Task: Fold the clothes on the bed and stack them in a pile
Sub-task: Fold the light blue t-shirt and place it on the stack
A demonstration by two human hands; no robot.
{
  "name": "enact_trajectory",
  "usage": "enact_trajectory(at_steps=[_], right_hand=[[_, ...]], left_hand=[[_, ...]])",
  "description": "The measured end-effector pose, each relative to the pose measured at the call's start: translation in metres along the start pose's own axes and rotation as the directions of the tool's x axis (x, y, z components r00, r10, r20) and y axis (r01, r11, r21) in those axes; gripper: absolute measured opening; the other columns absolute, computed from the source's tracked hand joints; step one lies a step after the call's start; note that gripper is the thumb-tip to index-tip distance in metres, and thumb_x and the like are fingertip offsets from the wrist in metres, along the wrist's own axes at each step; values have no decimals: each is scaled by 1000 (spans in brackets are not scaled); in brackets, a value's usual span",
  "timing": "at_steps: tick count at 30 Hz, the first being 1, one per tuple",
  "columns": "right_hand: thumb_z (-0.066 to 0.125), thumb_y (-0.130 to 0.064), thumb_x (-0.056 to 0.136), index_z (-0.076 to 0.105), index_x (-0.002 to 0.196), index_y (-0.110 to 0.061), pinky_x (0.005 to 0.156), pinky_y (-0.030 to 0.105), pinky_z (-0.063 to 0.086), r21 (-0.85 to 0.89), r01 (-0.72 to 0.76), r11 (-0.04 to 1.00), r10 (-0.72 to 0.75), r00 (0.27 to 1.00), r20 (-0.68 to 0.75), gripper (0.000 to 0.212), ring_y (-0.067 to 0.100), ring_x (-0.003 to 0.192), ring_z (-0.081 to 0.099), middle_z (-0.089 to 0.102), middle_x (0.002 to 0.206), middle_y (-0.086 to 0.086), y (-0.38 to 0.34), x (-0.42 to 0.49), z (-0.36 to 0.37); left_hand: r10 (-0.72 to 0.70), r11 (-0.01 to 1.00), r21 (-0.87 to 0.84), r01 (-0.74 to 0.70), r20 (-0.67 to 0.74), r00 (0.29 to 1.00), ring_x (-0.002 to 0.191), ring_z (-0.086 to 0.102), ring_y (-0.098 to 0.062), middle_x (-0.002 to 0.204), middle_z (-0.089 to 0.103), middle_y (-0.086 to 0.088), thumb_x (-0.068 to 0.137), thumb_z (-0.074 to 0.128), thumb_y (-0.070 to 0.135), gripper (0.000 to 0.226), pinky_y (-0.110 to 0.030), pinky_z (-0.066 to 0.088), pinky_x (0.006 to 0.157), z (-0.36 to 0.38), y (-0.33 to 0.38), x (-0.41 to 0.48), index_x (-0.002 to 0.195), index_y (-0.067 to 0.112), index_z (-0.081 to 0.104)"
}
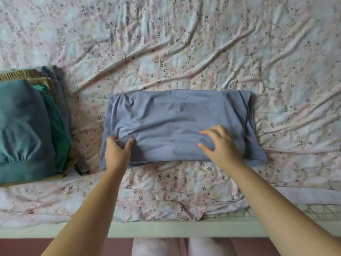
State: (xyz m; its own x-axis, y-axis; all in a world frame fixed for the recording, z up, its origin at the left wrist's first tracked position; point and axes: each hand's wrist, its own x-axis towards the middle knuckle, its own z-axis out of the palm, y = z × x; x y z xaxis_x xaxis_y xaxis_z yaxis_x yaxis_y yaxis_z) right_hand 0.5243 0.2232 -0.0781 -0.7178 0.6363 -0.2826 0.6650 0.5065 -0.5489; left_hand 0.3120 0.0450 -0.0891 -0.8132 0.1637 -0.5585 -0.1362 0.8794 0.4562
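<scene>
We pinch the shirt (175, 115) with our left hand (118, 150); our right hand (221, 145) rests atop it, grip unclear. Uneven lifting may undo folds.

Lighting: soft, diffuse, moderately bright, even across the sheet (184, 52). The source direction cannot be fixed. Shadows: none hard-edged; creases carry gentle shading, and small dim patches sit on the shirt (175, 117) under the right hand (221, 145) and beside the left hand (118, 150). Glare: the far corners look pale and washed. Sharpness: slightly soft overall; the floral print smears toward the far corners, and the pile (24, 126) at the left margin is blurred. Distortion: wide-angle; the bed edge (166, 231) bows, and the forearms spread wide toward the bottom corners.
</scene>
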Motion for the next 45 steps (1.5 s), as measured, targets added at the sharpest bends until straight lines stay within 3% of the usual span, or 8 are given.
enact_trajectory(at_steps=[4,15,22,28,32,37,41,45], right_hand=[[64,-19,82,63,104,-12,91,35,42,18,-118,993,108,952,285,24,24,105,51,53,107,8,-16,12,27],[55,-13,73,62,97,0,79,39,46,-2,190,982,-190,981,-25,28,40,87,58,58,94,21,-93,107,48],[52,-31,91,50,119,-5,97,38,28,-139,-7,990,7,1000,-4,38,32,115,44,51,122,15,-109,152,69],[66,-27,78,55,77,-2,73,39,28,-219,57,974,-86,988,-127,27,34,75,56,59,76,16,-105,155,77],[55,-23,76,58,82,-7,71,36,23,-212,50,976,-106,960,-258,18,34,73,58,60,80,13,-99,148,73],[42,-31,79,57,106,-4,102,53,30,-277,18,961,-78,975,-206,41,37,98,58,62,104,17,-35,114,40],[44,-28,80,54,111,-2,100,56,32,-302,-48,952,-37,962,-271,42,31,107,43,58,112,19,22,94,-4],[57,-20,87,52,112,1,86,42,39,17,-276,961,266,907,-327,33,37,108,48,51,116,21,52,74,-39]], left_hand=[[-18,1000,-17,18,11,1000,94,50,-24,104,54,-11,90,58,26,36,-32,38,77,3,-3,0,116,4,47],[97,981,-161,-106,-62,993,88,50,-12,99,52,4,90,55,34,34,-25,37,75,-13,42,58,116,12,49],[234,963,-81,-256,-211,949,56,38,-4,63,42,9,97,43,30,26,-26,28,52,-5,67,84,83,8,43],[180,978,-42,-204,-324,929,59,38,-16,61,42,6,99,36,30,30,-29,17,52,-11,48,95,81,9,45],[143,988,-23,-156,-279,949,75,51,-23,74,52,3,98,40,32,27,-29,33,63,-7,52,92,97,7,51],[641,753,401,-522,-266,720,95,55,-41,106,58,-23,87,53,23,30,-45,42,80,8,58,76,103,-2,56],[807,551,372,-747,-9,590,88,57,-37,99,61,-16,85,46,25,25,-34,33,80,52,91,53,97,6,58],[841,409,322,-854,231,490,93,55,-35,103,62,-13,87,42,29,34,-37,36,83,102,132,24,100,5,62]])
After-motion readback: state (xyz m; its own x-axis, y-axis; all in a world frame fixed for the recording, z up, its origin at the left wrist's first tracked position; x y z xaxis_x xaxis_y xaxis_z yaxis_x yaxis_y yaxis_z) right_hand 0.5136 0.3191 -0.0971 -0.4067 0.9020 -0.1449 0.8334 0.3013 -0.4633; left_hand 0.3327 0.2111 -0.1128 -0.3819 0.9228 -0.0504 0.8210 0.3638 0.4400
